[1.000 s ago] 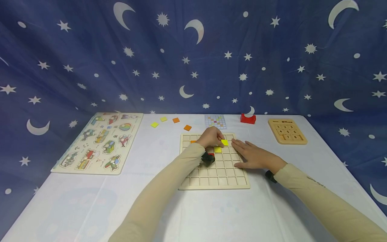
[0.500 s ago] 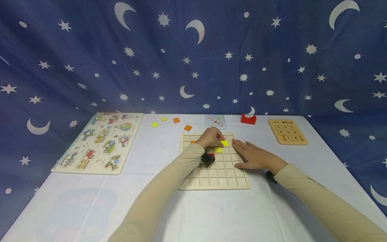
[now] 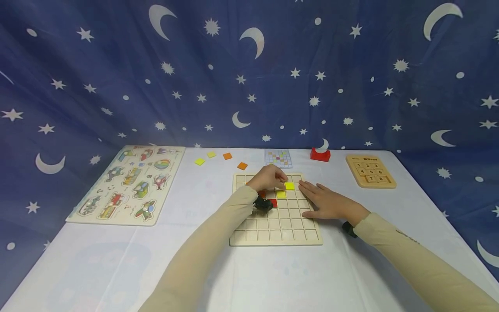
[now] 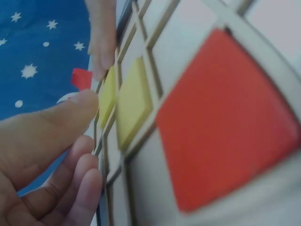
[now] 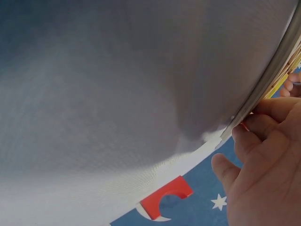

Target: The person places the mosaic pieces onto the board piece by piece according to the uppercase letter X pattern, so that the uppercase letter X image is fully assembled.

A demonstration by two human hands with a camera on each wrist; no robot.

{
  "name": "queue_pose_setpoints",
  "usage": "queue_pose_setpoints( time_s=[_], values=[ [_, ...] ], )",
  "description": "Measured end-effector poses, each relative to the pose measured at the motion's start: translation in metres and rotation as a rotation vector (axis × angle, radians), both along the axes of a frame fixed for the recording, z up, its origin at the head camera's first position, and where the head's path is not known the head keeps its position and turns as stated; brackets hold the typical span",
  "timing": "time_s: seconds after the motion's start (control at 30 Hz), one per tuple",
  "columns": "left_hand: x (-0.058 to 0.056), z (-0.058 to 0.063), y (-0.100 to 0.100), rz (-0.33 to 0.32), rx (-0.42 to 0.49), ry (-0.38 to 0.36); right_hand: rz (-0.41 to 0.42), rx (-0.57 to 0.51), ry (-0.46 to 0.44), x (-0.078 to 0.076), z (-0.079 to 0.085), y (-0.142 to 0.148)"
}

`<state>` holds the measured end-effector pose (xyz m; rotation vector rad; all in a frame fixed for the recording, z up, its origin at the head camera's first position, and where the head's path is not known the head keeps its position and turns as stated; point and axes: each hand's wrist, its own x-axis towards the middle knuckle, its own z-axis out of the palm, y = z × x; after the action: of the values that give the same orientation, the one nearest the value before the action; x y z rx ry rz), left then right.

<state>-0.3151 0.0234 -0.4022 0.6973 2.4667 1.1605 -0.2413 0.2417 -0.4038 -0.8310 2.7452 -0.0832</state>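
A wooden grid board lies on the white table, with several coloured square tiles in its cells. Toward its top right sits a yellow tile, with another yellow tile diagonally below it. A red tile follows further down. My left hand hovers over the upper board just left of the yellow tile; in the left wrist view its thumb and loosely bent fingers are apart with nothing between them. With fingers spread, my right hand rests along the board's right edge. The left arm hides part of the board.
Loose yellow and orange tiles, such as an orange tile, lie behind the board. A pattern card and a red block are at the back. A picture puzzle lies left, a wooden number puzzle right.
My left hand has let go of the upper yellow tile and drawn slightly left. More of the red tiles now shows beside the wrist. The right hand has stayed in place.
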Motion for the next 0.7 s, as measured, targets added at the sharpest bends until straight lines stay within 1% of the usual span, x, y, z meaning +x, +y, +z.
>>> queue_pose_setpoints(
  time_s=[0.13,0.27,0.5,0.6,0.7],
  values=[
    [-0.002,-0.001,-0.010,0.003,0.044,-0.019,-0.009,0.006,-0.002,0.000,0.000,0.000],
    [-0.003,0.000,-0.020,-0.003,0.064,-0.016,-0.011,0.005,-0.001,0.000,0.000,-0.001],
    [-0.002,0.009,-0.043,0.009,0.097,-0.020,-0.016,-0.006,-0.007,0.001,0.001,-0.002],
    [-0.005,0.011,-0.054,0.021,0.103,0.009,-0.009,-0.009,0.005,0.002,0.000,-0.002],
    [-0.010,0.012,-0.065,0.028,0.100,0.056,-0.002,-0.014,0.012,0.002,0.001,-0.002]
  ],
)
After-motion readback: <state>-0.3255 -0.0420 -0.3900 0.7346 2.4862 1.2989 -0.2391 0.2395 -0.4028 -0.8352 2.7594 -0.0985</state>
